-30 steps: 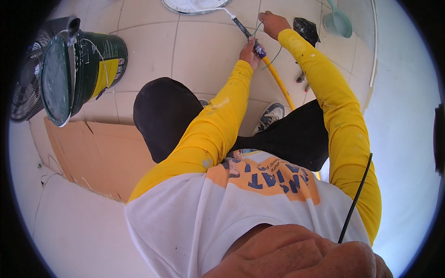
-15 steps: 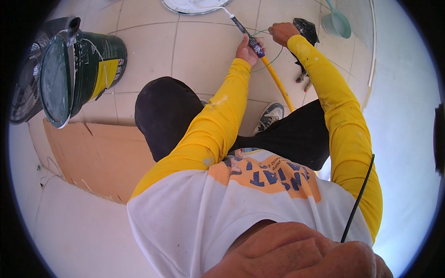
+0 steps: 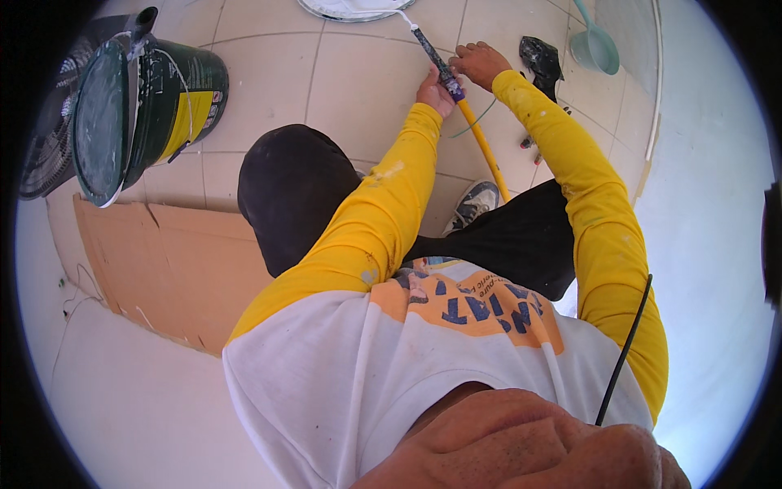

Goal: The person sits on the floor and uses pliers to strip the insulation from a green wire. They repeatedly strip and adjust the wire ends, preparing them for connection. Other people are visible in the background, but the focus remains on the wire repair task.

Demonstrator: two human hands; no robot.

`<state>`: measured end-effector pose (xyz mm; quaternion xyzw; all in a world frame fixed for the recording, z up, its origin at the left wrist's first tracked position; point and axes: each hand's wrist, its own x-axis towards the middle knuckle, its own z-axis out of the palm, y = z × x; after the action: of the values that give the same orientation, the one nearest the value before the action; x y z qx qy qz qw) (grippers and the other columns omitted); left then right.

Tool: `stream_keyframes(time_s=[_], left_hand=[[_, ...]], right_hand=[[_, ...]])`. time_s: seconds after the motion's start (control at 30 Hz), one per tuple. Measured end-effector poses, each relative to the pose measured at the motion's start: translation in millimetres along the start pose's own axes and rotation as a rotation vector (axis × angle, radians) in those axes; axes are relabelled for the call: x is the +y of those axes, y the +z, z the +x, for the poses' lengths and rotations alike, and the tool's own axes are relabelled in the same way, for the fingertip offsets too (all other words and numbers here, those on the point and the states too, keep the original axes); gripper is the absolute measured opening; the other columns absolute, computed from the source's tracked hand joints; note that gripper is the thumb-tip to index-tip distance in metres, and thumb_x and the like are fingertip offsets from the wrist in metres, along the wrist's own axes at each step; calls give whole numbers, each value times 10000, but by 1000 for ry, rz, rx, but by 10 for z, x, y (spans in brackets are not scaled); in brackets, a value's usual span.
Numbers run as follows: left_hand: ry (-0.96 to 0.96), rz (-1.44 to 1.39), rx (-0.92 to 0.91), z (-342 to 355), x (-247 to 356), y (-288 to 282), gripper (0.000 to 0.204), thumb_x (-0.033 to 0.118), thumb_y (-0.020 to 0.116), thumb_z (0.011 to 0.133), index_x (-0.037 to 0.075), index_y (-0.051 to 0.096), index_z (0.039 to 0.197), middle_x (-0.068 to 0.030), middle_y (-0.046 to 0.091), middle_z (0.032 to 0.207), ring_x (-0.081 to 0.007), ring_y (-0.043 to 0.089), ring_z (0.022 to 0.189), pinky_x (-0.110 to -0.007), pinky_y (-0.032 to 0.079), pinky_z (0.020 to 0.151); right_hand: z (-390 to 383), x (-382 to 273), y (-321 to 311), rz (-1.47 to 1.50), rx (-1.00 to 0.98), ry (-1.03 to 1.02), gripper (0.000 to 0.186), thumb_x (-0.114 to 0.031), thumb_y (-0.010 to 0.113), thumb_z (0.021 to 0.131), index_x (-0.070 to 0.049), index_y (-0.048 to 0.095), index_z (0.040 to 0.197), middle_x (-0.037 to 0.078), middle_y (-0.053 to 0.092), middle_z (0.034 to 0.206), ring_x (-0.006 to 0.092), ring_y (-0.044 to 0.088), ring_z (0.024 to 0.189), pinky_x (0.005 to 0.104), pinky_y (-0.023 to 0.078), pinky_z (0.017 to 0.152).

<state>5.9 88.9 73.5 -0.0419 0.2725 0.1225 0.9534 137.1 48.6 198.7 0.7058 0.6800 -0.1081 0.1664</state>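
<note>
My left hand [image 3: 437,91] is wrapped round the lower part of a paint roller's dark, paint-spattered handle [image 3: 428,50], where it meets a yellow extension pole [image 3: 484,148]. The pole slants down toward my shoe. Close against the handle's right side, my right hand [image 3: 481,63] has its fingers bent in a pinch on a thin green wire [image 3: 481,121]. The wire loops below that hand; its ends are hidden by my fingers. The roller's white frame [image 3: 405,18] reaches up to a round, white-coated lid [image 3: 358,16] at the top edge.
To the left stands a dark green bucket [image 3: 167,90] with its lid [image 3: 99,122] tilted against it, beside a fan [image 3: 50,147]. Cardboard [image 3: 171,261] lies below them. A black plastic bag [image 3: 541,59], red-tipped tools [image 3: 529,143] and a pale green dipper [image 3: 599,50] are right, near the wall.
My right hand has moved left, from a little way off to right beside the handle. The green wire's loop has shifted, and less of it shows. The left hand keeps its hold.
</note>
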Motion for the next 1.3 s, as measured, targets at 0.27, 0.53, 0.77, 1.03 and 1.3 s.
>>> stream_keyframes(time_s=[0.27,0.53,0.77,1.03,1.3], left_hand=[[143,145,176,30,-88,105,301,451,510,987,158,490,1049,-59,623,858,-233,602,717,-416,476,621],[346,294,343,2,-120,315,221,351,410,1032,177,442,1164,-84,612,878,-236,585,627,-411,482,521],[293,377,310,34,-70,242,234,329,386,1036,133,474,1128,-97,617,841,-247,605,635,-423,507,536],[103,251,154,8,-57,92,317,389,449,1014,85,536,1039,-104,615,813,-267,617,748,-430,516,697],[98,208,74,15,3,35,405,495,634,906,110,548,1000,-75,614,803,-242,606,722,-406,494,659]], right_hand=[[44,78,2,81,61,3,340,-120,602,865,-161,613,1203,83,626,1082,270,629,1039,383,519,858],[111,-52,-359,235,-210,267,414,-265,559,919,-160,553,1320,135,696,1086,323,666,991,442,524,847],[234,-2,-131,252,-296,275,271,-256,527,924,-130,654,1127,137,688,1085,318,656,1010,445,521,843],[238,224,109,518,-224,197,229,-273,520,933,-160,659,1076,110,690,1052,319,647,990,438,509,829],[47,124,-30,277,-138,94,237,-250,555,938,-191,638,1151,85,674,1056,297,662,953,425,521,812]])
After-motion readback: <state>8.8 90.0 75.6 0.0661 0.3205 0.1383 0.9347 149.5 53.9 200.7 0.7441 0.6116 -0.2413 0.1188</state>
